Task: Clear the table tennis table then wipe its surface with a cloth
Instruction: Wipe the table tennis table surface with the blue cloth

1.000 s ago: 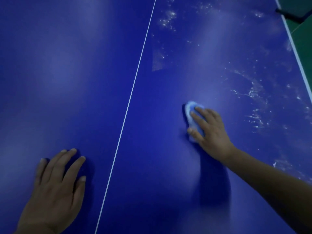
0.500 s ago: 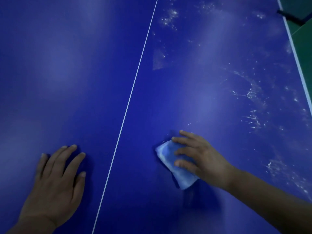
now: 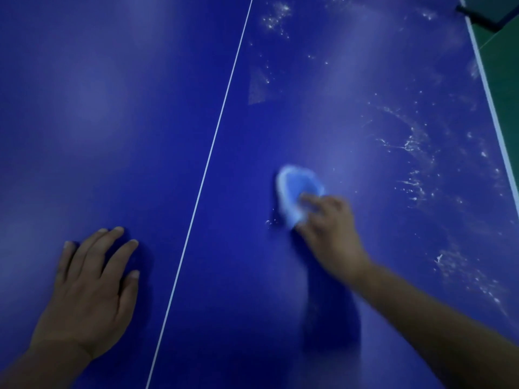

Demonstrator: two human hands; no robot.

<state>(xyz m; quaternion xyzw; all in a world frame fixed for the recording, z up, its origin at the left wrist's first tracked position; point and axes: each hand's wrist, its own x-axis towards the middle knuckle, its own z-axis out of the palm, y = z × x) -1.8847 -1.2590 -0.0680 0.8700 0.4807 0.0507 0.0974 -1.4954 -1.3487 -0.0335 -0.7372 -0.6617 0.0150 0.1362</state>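
The right hand [image 3: 328,228] presses a small, crumpled pale-blue cloth [image 3: 296,192] flat onto the dark blue, glossy table tennis table [image 3: 112,108], a little to the right of the thin white centre line [image 3: 213,141]. Its fingers lie over the cloth's near edge; motion blur hides whether they are spread or bunched. The left hand [image 3: 90,282] rests palm down left of the centre line, fingers straight and slightly fanned, holding nothing.

The likeliest slip, as I judge it, is that the cloth misses the mess: the white streaks and specks [image 3: 412,153] sit well to the right of the centre line, towards the white edge stripe [image 3: 488,102], and more specks [image 3: 275,18] lie at the far end just beside the line. A small wad pushed by fingertips could also roll out from under them, or smear residue rather than lift it.

No brand, label or writing is readable anywhere on the table or cloth.
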